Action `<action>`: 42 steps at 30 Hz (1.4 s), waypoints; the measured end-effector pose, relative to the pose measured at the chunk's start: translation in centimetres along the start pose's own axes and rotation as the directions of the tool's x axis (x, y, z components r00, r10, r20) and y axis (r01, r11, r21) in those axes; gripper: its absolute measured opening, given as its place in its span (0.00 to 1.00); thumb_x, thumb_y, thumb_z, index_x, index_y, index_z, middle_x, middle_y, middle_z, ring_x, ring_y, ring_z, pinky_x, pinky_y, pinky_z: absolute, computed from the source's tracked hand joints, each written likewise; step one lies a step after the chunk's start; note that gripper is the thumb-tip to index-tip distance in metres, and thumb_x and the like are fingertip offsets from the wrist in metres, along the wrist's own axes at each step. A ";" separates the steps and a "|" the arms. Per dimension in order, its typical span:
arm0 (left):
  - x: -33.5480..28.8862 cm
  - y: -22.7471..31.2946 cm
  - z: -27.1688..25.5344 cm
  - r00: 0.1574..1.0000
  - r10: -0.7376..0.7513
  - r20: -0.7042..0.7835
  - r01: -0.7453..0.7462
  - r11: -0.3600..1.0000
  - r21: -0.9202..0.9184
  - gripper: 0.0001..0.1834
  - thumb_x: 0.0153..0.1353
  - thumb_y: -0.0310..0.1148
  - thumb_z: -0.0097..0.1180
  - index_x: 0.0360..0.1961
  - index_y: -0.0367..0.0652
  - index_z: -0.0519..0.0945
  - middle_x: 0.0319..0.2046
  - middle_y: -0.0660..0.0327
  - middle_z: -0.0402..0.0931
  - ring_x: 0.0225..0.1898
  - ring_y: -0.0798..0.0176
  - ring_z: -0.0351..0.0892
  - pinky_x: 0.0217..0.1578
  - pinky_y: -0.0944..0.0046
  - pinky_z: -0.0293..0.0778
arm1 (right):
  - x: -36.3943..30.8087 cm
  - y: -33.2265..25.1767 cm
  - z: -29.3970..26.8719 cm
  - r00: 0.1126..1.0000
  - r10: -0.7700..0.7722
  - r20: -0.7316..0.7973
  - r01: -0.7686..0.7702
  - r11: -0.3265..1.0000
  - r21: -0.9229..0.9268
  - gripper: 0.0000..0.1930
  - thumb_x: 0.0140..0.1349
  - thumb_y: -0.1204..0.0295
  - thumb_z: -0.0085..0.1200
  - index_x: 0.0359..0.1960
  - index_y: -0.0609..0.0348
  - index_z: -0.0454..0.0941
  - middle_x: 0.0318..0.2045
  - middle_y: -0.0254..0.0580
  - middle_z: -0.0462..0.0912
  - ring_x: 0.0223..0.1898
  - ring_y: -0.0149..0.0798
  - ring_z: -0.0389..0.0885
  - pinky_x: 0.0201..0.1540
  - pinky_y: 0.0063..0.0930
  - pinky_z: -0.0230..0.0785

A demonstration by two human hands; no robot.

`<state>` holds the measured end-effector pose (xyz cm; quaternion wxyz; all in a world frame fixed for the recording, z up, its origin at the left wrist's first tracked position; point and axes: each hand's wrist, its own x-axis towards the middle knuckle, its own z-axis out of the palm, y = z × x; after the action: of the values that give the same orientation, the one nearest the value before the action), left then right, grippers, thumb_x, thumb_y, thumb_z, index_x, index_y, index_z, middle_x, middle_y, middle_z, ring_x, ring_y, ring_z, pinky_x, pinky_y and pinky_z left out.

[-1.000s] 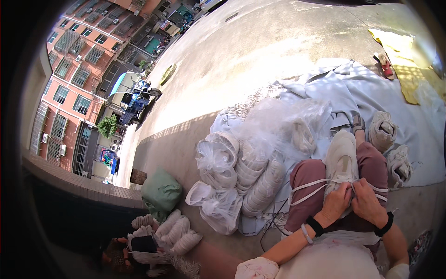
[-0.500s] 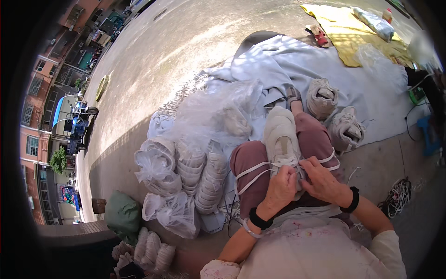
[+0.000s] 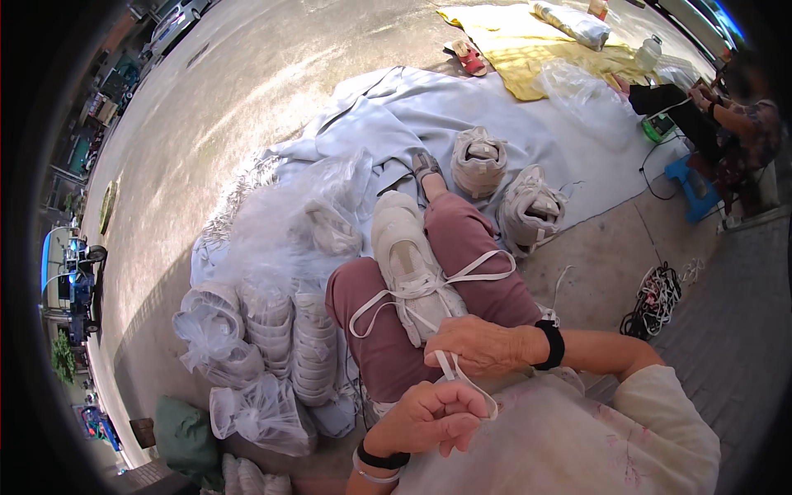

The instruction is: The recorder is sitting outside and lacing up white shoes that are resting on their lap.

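Note:
A cream lace-up shoe (image 3: pixel 394 221) lies across my lap, toe pointing away from me. Its white laces spread over both thighs, onto the mauve trousers (image 3: pixel 470 224). At the shoe's heel end my right hand (image 3: pixel 485 345) is closed, pinching a white shoelace (image 3: pixel 455 371). That lace hangs down in a loop to my left hand (image 3: pixel 429 417), closed on it in front of my shirt. Whether the held lace joins the shoe is hidden by my right hand. Two more cream shoes, one farther (image 3: pixel 478 162) and one nearer (image 3: pixel 532 210), stand beyond my right knee.
Stacked pale shoe parts (image 3: pixel 315 346) and clear plastic bags (image 3: pixel 264 412) lie at my left, beside a green sack (image 3: pixel 186 437). A pale cloth (image 3: pixel 371 115) covers the ground ahead. Tangled laces (image 3: pixel 653 301) lie right; beyond, another person (image 3: pixel 747 124) sits near a blue stool (image 3: pixel 691 186).
My hands have come off the shoe's lacing toward my body, now with a lace stretched between them. The view has swung right, bringing the seated person into sight.

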<state>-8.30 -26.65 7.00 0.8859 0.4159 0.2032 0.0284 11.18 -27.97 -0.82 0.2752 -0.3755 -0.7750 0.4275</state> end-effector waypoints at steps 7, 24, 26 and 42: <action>3.2 -6.4 -5.6 0.967 0.034 -0.252 -0.085 0.977 -0.194 0.31 0.70 0.55 0.37 0.45 0.32 0.75 0.38 0.50 0.80 0.34 0.60 0.81 0.37 0.63 0.78 | -7.9 -10.2 -10.5 0.834 -0.219 -0.506 0.537 0.530 0.657 0.17 0.65 0.70 0.50 0.21 0.70 0.75 0.11 0.42 0.70 0.10 0.40 0.65 0.12 0.31 0.54; -1.9 -4.9 -3.3 0.951 -0.286 -0.115 0.304 0.935 0.184 0.20 0.71 0.43 0.44 0.34 0.37 0.78 0.14 0.71 0.64 0.17 0.74 0.64 0.22 0.71 0.64 | -7.2 -1.9 -6.2 0.906 0.408 0.114 -0.423 0.884 0.197 0.15 0.66 0.62 0.51 0.42 0.62 0.77 0.24 0.41 0.77 0.24 0.35 0.75 0.30 0.30 0.67; -1.9 -4.6 -2.4 0.969 -0.238 -0.062 0.246 0.934 0.259 0.20 0.72 0.43 0.43 0.35 0.38 0.78 0.15 0.71 0.65 0.18 0.75 0.64 0.21 0.71 0.63 | -5.7 -1.0 -4.4 0.900 0.400 0.173 -0.436 0.813 0.387 0.17 0.68 0.59 0.48 0.39 0.63 0.76 0.24 0.40 0.78 0.26 0.35 0.76 0.32 0.32 0.68; 1.9 -6.2 -5.0 0.977 -0.075 -0.197 0.119 0.968 0.221 0.24 0.72 0.47 0.39 0.44 0.33 0.75 0.33 0.53 0.80 0.39 0.59 0.80 0.42 0.60 0.73 | -4.0 -0.1 2.2 0.997 0.077 0.026 -0.067 0.958 -0.279 0.08 0.55 0.73 0.54 0.31 0.67 0.73 0.23 0.46 0.76 0.18 0.42 0.75 0.20 0.36 0.68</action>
<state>-9.24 -26.63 -1.13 0.8085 0.5015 0.3079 0.0000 11.82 -32.26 -2.25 0.1898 -0.4303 -0.8180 0.3313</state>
